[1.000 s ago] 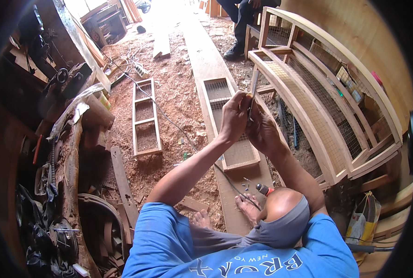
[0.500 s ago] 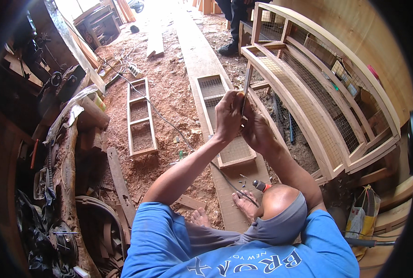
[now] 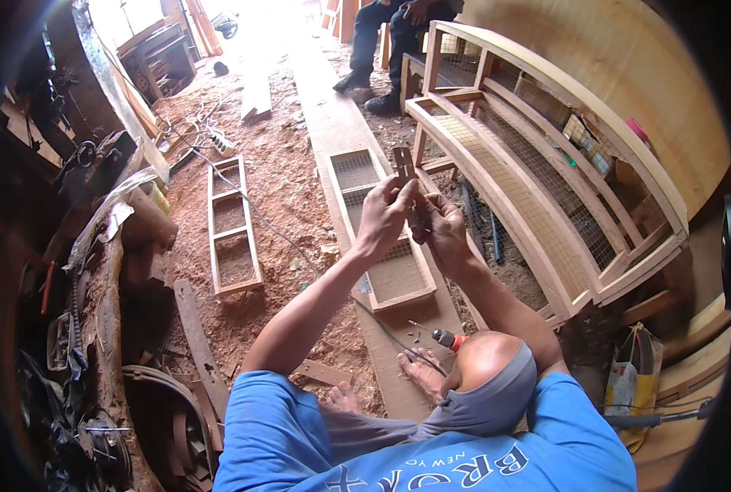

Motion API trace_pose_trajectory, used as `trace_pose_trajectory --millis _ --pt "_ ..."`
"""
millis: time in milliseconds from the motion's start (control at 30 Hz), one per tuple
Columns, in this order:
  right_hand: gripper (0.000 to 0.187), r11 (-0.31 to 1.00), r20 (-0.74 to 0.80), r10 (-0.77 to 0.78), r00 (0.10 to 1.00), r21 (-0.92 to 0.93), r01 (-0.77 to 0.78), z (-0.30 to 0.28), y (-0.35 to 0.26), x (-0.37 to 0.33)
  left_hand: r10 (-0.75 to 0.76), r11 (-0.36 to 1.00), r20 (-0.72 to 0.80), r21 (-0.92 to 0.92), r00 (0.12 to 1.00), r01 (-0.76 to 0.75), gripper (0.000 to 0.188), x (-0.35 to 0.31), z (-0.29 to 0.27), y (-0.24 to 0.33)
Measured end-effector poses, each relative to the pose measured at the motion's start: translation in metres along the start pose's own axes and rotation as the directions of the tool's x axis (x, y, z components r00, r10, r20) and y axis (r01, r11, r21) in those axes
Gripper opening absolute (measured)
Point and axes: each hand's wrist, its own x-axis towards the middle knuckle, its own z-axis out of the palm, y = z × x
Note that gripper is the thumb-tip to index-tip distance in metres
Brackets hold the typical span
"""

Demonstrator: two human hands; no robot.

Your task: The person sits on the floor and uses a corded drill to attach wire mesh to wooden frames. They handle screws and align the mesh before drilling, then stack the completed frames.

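Both of my hands are raised over a narrow mesh-backed wooden frame lying on a long plank. Between them is a narrow dark brown strip with slots in it; its exact kind is unclear. My left hand pinches the strip around its middle. At the lower end, my right hand has its fingers closed on the same strip. Below my hands, near my bare foot, lies a red and black drill with a thin bit, partly hidden.
A large wooden frame with wire mesh stands at the right. Another narrow three-part frame lies on shavings at left. A black cable crosses the floor. Far off, another person's legs show beside the large frame.
The strip has come lower and turned, so its slotted broad face shows instead of its thin edge. My hands have moved down with it. The view has shifted, revealing more of the other person's legs.
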Motion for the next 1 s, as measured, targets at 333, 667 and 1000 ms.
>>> trace_pose_trajectory --millis 333,667,1000 --pt "0.017 0.908 -0.023 -0.195 0.981 -0.382 0.171 0.014 -0.016 -0.006 -0.035 0.988 -0.047 -0.149 0.998 0.028 0.031 0.003 -0.002 -0.007" --pt "0.019 0.883 0.013 -0.233 0.972 -0.416 0.217 0.015 -0.016 -0.003 -0.04 0.972 -0.132 -0.237 0.99 0.007 0.024 0.003 0.008 -0.013" --pt "0.016 0.898 0.025 -0.099 0.995 -0.428 0.1 0.007 -0.012 -0.003 -0.009 0.998 -0.077 -0.069 0.997 0.004 0.027 -0.001 -0.002 -0.004"
